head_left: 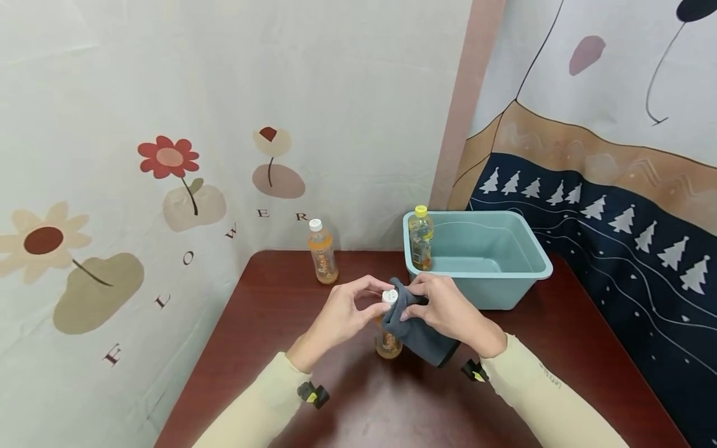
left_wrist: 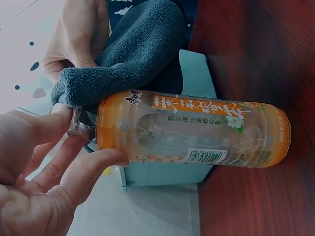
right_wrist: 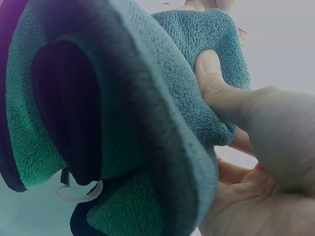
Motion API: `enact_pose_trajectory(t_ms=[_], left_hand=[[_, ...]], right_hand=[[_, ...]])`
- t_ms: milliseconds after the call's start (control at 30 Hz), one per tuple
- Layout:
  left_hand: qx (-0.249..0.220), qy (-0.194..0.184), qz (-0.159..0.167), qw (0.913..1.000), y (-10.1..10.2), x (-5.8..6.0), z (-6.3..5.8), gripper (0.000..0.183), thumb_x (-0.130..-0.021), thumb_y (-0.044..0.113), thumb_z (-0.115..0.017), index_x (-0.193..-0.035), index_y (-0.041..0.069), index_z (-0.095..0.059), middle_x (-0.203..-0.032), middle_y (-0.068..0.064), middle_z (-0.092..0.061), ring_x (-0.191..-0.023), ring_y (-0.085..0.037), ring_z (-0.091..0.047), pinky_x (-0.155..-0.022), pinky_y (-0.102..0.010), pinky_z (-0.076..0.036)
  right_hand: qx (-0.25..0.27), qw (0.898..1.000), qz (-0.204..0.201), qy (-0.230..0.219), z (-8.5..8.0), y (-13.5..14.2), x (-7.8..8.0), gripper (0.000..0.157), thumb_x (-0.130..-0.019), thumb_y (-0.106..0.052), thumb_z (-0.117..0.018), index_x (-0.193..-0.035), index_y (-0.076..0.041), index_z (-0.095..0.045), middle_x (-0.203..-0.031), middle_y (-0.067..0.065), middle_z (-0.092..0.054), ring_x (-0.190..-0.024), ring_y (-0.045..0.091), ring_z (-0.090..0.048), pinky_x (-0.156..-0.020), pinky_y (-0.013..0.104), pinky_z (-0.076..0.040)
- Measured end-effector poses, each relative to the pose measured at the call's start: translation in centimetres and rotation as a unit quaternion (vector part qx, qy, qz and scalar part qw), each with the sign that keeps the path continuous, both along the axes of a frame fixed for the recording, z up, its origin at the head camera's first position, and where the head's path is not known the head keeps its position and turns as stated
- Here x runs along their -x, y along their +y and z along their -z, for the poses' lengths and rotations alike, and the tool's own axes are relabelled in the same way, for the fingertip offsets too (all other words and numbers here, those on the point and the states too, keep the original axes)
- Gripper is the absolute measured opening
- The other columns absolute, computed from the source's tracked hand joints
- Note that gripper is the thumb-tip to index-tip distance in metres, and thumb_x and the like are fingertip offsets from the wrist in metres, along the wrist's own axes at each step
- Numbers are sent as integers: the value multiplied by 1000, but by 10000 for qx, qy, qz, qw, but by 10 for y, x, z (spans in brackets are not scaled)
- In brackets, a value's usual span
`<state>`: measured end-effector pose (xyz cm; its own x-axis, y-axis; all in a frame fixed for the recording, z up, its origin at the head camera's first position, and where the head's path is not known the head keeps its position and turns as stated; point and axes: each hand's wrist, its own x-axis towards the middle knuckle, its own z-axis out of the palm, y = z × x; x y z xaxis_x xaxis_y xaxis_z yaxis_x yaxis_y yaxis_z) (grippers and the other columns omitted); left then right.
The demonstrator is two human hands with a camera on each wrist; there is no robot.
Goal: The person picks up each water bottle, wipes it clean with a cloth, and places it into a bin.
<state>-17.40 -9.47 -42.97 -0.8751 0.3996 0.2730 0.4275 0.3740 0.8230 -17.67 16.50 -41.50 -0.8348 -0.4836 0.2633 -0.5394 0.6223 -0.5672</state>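
Bench (head_left: 252, 323): dark red-brown, set against a flower-printed wall hanging (head_left: 364, 93);
Orange-labelled bottle (left_wrist: 197, 130): upright between both grips, white cap (head_left: 390, 297) on; whether its base touches the bench I cannot tell;
Left grip (head_left: 338, 317): pinching this bottle near its cap;
Right grip (head_left: 450, 311): pinching a grey-blue cloth (head_left: 422, 339), folded against the cap;
Blue tub (head_left: 487, 289): beyond the right grip, holding a yellow-capped bottle (head_left: 421, 242);
Second orange bottle (head_left: 323, 255): standing near the bench's far edge

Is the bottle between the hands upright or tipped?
Upright: in the head view, the bottle has its white cap on top and its base below.
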Motion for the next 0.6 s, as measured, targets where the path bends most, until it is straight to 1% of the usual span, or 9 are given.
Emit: enact_pose_trajectory(t_ms=[167, 267, 433, 500, 600], left_hand=[[7, -2, -71, 10000, 1, 1, -1, 32, -104, 12, -90, -132, 25, -83, -134, -1, -87, -126, -25, -86, -102, -31, -69], [-2, 4, -73, 10000, 1, 0, -1, 32, -104, 11, -90, -131, 25, -83, -134, -1, -87, -125, -25, -86, -101, -29, -68], [-5, 21, -61, 10000, 0, -1, -2, 31, -104, 12, -91, -131, 25, -83, -133, 0, -87, -124, -23, -86, -103, -32, -69], [-16, 30, -60, 10000, 0, -1, -2, 31, -103, 13, -91, -131, 25, -83, -132, 1, -87, -124, -23, -86, -104, -33, -69], [-22, 31, -61, 10000, 0, -2, -2, 32, -103, 12, -92, -131, 24, -83, -130, 0, -87, -124, -24, -86, -105, -37, -69]], right_hand=[[-34, 10000, 8, 28, 0, 1, 0, 28, -93, -18, -99, -120, -11, -93, -106, -3, -79, -96, 9, -69, -81, 25, -61], [-89, 10000, 14, -27, -1, 0, 0, 28, -94, -18, -99, -120, -10, -93, -107, -2, -78, -96, 10, -69, -81, 25, -61], [-311, 9993, 58, -221, 0, 0, 0, 26, -94, -17, -99, -118, -10, -93, -108, 0, -78, -97, 11, -68, -79, 25, -60], [-397, 9987, 69, -316, 2, 0, 1, 23, -94, -17, -99, -115, -11, -93, -108, 1, -78, -98, 12, -69, -79, 25, -59], [-470, 9978, 78, -459, 8, 2, 1, 18, -95, -14, -98, -112, -12, -93, -109, 2, -78, -99, 12, -71, -77, 24, -59]])
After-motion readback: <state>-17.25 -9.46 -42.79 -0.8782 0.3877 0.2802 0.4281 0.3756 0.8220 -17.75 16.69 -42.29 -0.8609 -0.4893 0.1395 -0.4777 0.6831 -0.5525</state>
